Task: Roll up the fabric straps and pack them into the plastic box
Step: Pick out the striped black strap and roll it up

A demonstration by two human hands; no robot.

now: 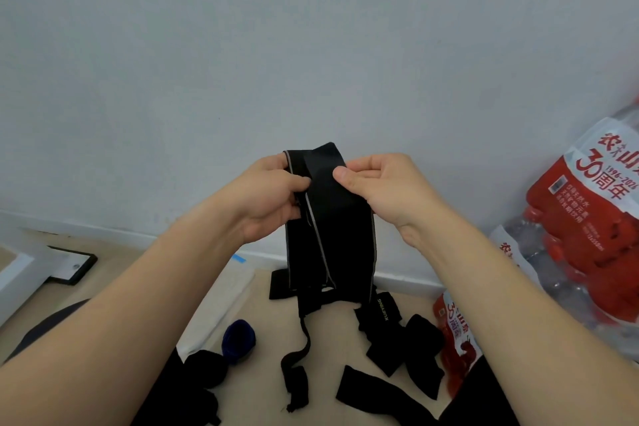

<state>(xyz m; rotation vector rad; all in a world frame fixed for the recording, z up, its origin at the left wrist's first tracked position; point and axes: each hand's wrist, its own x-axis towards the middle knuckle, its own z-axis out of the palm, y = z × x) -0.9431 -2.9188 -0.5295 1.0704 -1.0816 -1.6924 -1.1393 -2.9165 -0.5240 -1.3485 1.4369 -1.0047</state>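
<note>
Both hands raised before the wall: left hand (273, 195) and right hand (383, 188) each pinch the top edge of a black fabric strap (332, 228), thumbs pressed on its front, its length hanging down toward the floor (262, 301). Below it, loose black straps (408, 346) lie scattered on the floor, a rolled blue strap (238, 339) at left. Shrink-wrapped water bottle packs (584, 218) stand against the wall at right.

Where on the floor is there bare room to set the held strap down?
Bare floor lies between the blue roll and the narrow dangling strap. It is crowded to the right, where loose black straps pile against the red water bottle packs.
</note>
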